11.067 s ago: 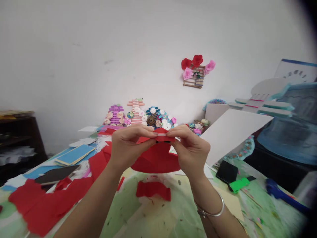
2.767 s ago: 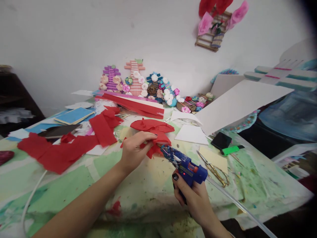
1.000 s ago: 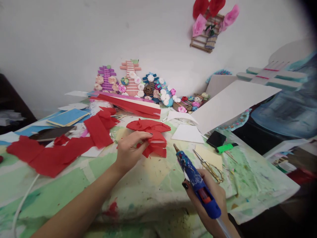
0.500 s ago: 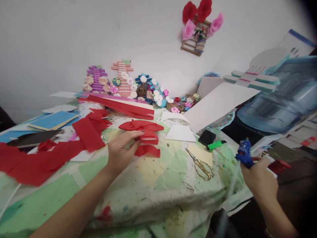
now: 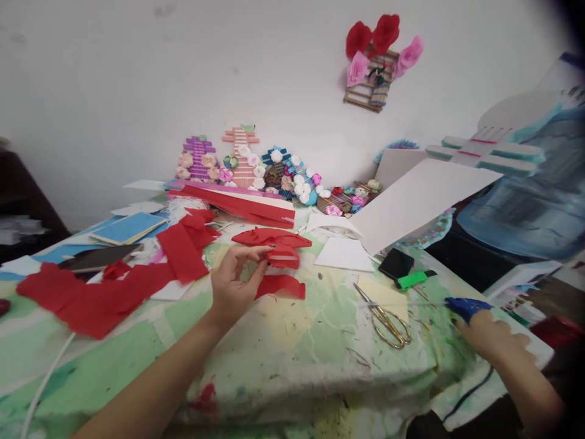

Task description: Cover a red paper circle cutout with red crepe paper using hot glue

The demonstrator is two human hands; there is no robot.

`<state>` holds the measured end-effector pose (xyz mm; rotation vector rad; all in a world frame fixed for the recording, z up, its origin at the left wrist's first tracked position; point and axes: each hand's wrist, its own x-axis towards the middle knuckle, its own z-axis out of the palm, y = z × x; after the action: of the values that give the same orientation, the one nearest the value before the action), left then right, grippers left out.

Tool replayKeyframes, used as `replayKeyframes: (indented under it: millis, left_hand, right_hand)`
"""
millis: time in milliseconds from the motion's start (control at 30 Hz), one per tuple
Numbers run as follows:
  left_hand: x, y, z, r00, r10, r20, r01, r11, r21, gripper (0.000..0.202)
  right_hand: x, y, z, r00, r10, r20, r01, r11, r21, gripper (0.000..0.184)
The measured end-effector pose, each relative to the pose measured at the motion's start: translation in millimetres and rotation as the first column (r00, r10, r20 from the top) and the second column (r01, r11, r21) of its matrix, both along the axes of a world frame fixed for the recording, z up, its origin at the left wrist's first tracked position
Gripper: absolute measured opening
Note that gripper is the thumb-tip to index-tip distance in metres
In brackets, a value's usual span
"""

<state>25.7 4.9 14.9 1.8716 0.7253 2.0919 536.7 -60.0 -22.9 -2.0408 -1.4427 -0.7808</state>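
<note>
My left hand (image 5: 233, 281) pinches a small folded piece of red crepe paper (image 5: 283, 257) just above the table, thumb and fingers closed on its edge. Another pleated red piece (image 5: 281, 285) lies flat on the table right below it. A wider red paper piece (image 5: 269, 236) rests just behind. My right hand (image 5: 489, 338) is at the table's right edge, laid on the blue glue gun (image 5: 461, 305), which lies on the table there; its fingers are blurred.
Gold-handled scissors (image 5: 386, 317) lie between my two hands. Red crepe paper strips (image 5: 105, 286) spread across the left. A black block (image 5: 396, 263) and green marker (image 5: 411, 279) sit right of centre. White card sheets (image 5: 420, 198) and flower crafts (image 5: 274, 174) line the back.
My right hand has carried the glue gun away from the red paper and brought it down at the table's right edge. My left hand has kept its pinch on the red piece.
</note>
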Motion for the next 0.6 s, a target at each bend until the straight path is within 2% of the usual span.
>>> replayKeyframes:
  millis: [67,100,133,167,233,300,367,467,533,600]
  left_hand:
    - [-1,2,-1.3,0.999,0.031,-0.014,-0.031,0.999,0.031,0.018]
    - [-2,2,-1.6,0.999,0.045,-0.023,-0.044,0.998,0.05,0.017]
    - [-2,3,-1.7,0.998,0.053,-0.031,-0.051,0.996,0.071,0.017]
    - [-3,4,-1.6,0.998,0.055,-0.038,-0.051,0.995,0.091,0.018]
    - [-4,5,-1.0,0.997,0.053,-0.05,-0.047,0.992,0.121,0.02]
    - [-4,5,-0.3,0.997,0.053,-0.062,-0.044,0.988,0.145,0.022]
    - [-5,5,0.2,0.996,0.053,-0.067,-0.042,0.987,0.157,0.023]
    - [-5,4,1.7,0.996,0.049,-0.073,-0.036,0.986,0.166,0.024]
    - [-5,2,3.5,0.996,0.043,-0.084,-0.028,0.985,0.168,0.025]
    - [-4,0,5.7,0.994,0.041,-0.102,-0.023,0.985,0.168,0.027]
  right_hand:
    - [-29,1,5.8,0.999,-0.036,0.036,0.035,0.999,0.037,0.028]
    - [-51,1,11.5,0.998,0.04,0.056,-0.04,0.999,0.009,0.023]
    - [-77,1,18.9,0.975,0.21,0.071,-0.21,0.978,-0.009,0.022]
    - [-107,1,27.2,0.921,0.385,0.061,-0.386,0.923,-0.002,0.024]
    - [-171,0,44.2,0.8,0.6,0.006,-0.598,0.797,0.088,0.024]
    - [-229,2,57.6,0.649,0.76,-0.045,-0.745,0.646,0.165,0.022]
    - [-274,9,65.5,0.505,0.859,-0.087,-0.828,0.51,0.232,0.025]
    - [-314,25,69.0,0.331,0.934,-0.132,-0.864,0.357,0.355,0.028]
    - [-327,36,68.3,0.256,0.957,-0.14,-0.864,0.291,0.411,0.026]
    - [-334,42,66.1,0.207,0.967,-0.149,-0.857,0.253,0.449,0.024]
